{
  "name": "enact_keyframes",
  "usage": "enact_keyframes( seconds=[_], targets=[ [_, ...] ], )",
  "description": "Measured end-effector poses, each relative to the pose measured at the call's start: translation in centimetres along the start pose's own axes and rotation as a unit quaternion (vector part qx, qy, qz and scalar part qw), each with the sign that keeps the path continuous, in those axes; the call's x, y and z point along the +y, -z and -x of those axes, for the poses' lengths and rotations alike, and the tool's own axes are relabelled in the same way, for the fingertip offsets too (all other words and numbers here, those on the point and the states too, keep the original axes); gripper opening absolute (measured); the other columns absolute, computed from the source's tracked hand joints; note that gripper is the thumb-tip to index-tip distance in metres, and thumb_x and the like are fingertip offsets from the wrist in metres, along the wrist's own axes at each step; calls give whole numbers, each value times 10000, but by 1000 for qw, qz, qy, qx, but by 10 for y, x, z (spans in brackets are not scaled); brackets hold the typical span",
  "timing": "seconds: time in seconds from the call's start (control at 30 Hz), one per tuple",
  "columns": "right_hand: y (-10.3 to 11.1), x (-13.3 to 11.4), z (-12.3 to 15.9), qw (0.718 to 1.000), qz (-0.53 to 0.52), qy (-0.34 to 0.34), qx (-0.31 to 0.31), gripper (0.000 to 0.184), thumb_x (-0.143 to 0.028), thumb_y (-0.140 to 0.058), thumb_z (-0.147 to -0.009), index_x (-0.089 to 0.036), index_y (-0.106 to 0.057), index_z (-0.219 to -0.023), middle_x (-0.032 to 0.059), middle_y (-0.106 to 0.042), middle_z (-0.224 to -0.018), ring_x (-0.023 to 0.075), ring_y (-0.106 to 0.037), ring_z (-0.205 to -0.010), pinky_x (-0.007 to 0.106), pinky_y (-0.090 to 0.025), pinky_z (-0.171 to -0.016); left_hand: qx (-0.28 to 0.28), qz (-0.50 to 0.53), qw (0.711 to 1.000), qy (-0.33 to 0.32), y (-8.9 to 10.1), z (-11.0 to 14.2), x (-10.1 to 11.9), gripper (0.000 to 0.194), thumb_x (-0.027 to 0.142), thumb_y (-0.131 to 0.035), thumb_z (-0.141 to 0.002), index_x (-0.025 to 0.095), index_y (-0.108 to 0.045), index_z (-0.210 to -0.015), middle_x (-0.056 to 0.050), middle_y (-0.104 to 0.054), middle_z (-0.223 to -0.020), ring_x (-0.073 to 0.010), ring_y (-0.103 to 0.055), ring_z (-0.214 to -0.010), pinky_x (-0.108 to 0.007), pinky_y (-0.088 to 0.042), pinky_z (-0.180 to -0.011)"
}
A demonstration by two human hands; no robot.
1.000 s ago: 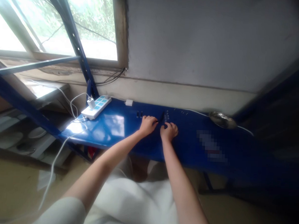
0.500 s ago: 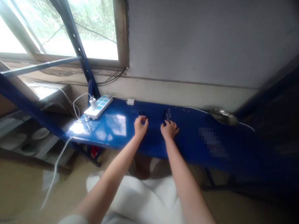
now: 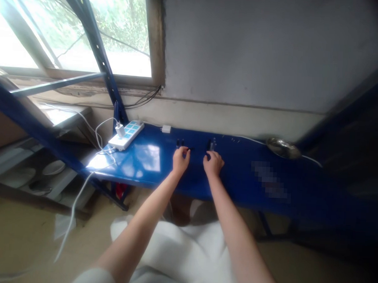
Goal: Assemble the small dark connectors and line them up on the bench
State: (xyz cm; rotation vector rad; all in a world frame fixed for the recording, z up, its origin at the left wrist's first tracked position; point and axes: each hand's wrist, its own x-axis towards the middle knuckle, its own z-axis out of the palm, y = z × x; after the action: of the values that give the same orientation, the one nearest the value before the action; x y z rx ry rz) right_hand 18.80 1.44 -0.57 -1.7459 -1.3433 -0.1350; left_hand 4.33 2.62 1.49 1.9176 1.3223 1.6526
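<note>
My left hand [image 3: 181, 161] is closed in a pinch over the blue table. A thin, small dark piece [image 3: 191, 148] sticks out to the right of its fingertips; its kind is too small to tell. Just beyond that hand lie two small dark pieces [image 3: 180, 142]. My right hand [image 3: 214, 163] is at the table to the right, its fingers curled in and thumb near the index finger; anything in them is hidden. Right past its fingertips are a dark piece [image 3: 208, 143] and a cluster of small clear pieces [image 3: 213, 142].
On the blue table [image 3: 240, 181], a white power strip [image 3: 126, 134] with a plugged-in charger stands at the left. A white adapter [image 3: 166, 129] lies at the back edge. Several tiny bits [image 3: 234, 139] and a shiny metal bowl [image 3: 283, 147] are further right. White cable [image 3: 75, 203] hangs off the left end.
My left hand has shifted slightly right, still pinching the dark piece. The fingers of my right hand, spread before, have drawn together and curled in.
</note>
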Motion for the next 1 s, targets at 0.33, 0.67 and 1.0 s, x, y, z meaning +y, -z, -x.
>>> enact_keyframes(
  seconds=[0.33, 0.67, 1.0],
  targets=[
    [12, -16, 2, 969, -170, 169, 61, 220, -310, -399, -878, -176, -573, -896, 84, -641, -823, 166, -610, -764, 307, -498, -725, 5, 33, 999, 38, 1, -2, -2, 186, 326, -489, -829, 162, -576, -819, -50, -630, -742, -134, -566, -673, -257, -445, -671],
    [12, -17, 6, 963, -209, 171, 22, 211, -334, -412, -877, -184, -557, -907, 73, -660, -804, 160, -634, -750, 304, -516, -731, 7, 59, 995, 83, 1, -2, -6, 216, 351, -477, -831, 162, -582, -823, -31, -626, -707, -127, -580, -653, -247, -447, -665],
    [15, -21, 7, 968, -185, 163, -39, 291, -385, -358, -891, -183, -567, -909, 87, -659, -863, 174, -620, -839, 328, -492, -792, -11, 101, 985, 140, 2, -4, -6, 315, 339, -443, -854, 141, -606, -1037, -63, -670, -786, -147, -617, -733, -268, -462, -733]
  ],
)
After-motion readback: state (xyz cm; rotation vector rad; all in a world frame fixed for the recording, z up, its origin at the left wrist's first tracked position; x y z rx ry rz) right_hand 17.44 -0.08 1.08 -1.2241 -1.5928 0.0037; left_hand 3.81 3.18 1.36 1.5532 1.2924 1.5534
